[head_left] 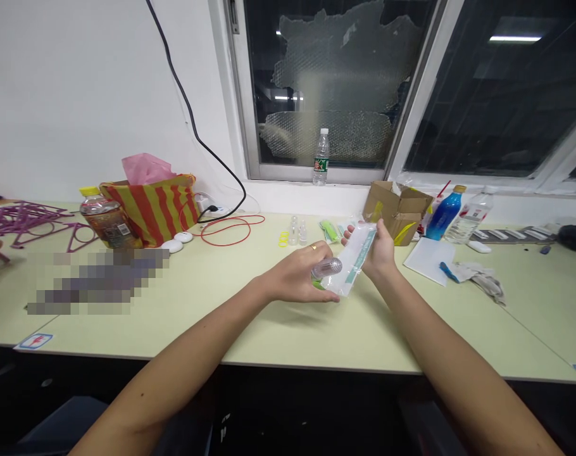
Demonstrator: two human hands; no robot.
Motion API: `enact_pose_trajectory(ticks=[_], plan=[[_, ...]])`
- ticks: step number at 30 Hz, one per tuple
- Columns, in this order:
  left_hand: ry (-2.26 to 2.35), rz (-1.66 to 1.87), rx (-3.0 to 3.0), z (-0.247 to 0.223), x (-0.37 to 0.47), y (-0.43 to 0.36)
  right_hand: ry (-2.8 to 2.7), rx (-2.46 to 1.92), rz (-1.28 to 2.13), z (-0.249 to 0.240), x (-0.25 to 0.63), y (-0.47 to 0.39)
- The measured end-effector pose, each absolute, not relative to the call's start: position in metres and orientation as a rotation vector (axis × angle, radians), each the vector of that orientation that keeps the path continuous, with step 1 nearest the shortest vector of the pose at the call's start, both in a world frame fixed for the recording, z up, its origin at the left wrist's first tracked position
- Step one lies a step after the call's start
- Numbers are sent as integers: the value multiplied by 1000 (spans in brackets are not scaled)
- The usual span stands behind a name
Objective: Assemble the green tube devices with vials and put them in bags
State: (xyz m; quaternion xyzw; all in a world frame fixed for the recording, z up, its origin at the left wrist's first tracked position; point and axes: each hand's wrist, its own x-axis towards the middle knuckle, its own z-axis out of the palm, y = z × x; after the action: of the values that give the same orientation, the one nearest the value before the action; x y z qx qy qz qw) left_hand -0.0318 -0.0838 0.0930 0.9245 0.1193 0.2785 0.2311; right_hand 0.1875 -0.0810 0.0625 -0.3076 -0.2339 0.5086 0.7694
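My left hand (295, 273) is closed around a small transparent ribbed plastic bottle (328, 268), whose end points to the right. Its thumb reaches the lower edge of a transparent plastic packet (360, 253) with a white face and a green strip. From the right side, my right hand (381, 252) grips that packet, its fingers behind it and thumb at the top edge. A bit of bright green shows under the bottle; what it belongs to is hidden. Beyond the hands stand small transparent bottles (294, 231), with yellow rings (283, 239) beside them and green packets (329, 230) to their right.
At the back right are a cardboard box (397, 212), a blue bottle (445, 212) and a water bottle (473, 215). Nearer lie a white sheet (429, 259) and a glove (480, 278). A striped bag (159, 212), drink bottle (108, 218) and red cable (226, 231) are left.
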Motion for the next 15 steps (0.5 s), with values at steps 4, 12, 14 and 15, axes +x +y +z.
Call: enact_pose_trajectory(ticks=[4,12,14,15], plan=[[462,789,2650,90,-36,-72,-516,-595,1097,65,192,-82],[758,1099,2679,97,-56,-30,-603,-395,1240,69,222,-88],[759,1132,2674,100,-62,-23,-651,-449,1245,68,231,-89],[755,1137,2676,101,-64,-21,-683,-489,1256,67,235,-88]])
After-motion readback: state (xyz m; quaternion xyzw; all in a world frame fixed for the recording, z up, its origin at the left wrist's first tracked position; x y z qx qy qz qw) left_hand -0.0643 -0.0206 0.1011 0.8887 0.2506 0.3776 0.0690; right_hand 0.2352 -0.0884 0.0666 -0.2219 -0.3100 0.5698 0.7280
